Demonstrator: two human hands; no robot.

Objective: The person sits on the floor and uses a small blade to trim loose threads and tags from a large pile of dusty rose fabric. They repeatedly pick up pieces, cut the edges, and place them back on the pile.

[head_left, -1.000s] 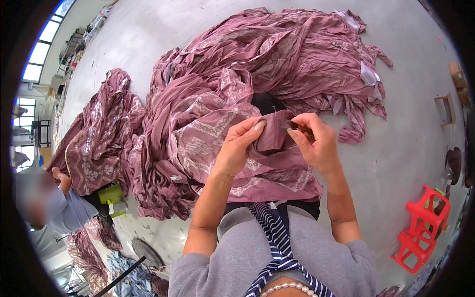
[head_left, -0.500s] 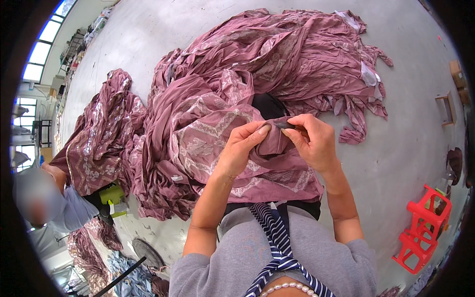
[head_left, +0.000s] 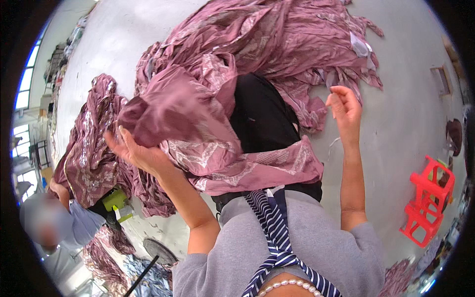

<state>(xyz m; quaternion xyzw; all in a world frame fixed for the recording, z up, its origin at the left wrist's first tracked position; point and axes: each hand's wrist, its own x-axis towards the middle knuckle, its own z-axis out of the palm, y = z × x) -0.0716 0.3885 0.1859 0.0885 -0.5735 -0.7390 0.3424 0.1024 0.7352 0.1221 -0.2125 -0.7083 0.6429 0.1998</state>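
Mauve patterned cloth (head_left: pixel 237 179) on the person's lap, lower edge along the waist, right edge beside grey floor (head_left: pixel 381 148). Left hand (head_left: pixel 142 154) beside blurred fold, fingers apart; contact unclear. Right hand (head_left: pixel 348 111) raised, fingers curled, grip cannot be told; floor stretches toward red stool (head_left: pixel 424 185).

Our outfit: grey short-sleeved top (head_left: pixel 324 227), black trousers (head_left: pixel 260 119).
We wear one navy-and-white striped scarf (head_left: pixel 273 232), knotted at the chest, ends hanging, and one single-strand necklace (head_left: pixel 284 282) of white, pearl-like beads.
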